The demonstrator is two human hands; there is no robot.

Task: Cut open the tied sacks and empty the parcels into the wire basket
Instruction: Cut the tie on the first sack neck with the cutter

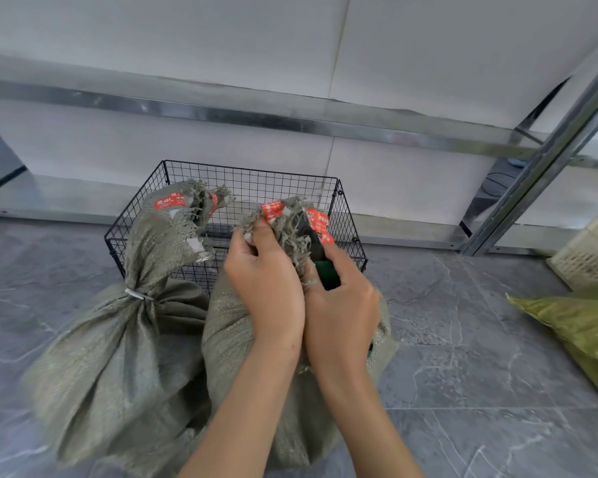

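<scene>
- Two grey-green woven sacks stand near a black wire basket (173, 188); the left sack (118, 326) is tied with a white tie (137, 294).
- Left hand (266, 288) clamped on the right sack's (235, 326) frayed neck.
- Right hand (342, 315) grips a green-handled cutter (327, 272) there.
- Yellow-green bag (580, 332), far right.

My two forearms come up from the bottom edge, bare all the way to it, with no sleeve or cuff on either. My left hand (266, 288) and right hand (342, 312) wear no gloves. My wrists carry no watch or band, my fingers no rings, and my nails are short and unpainted.
</scene>
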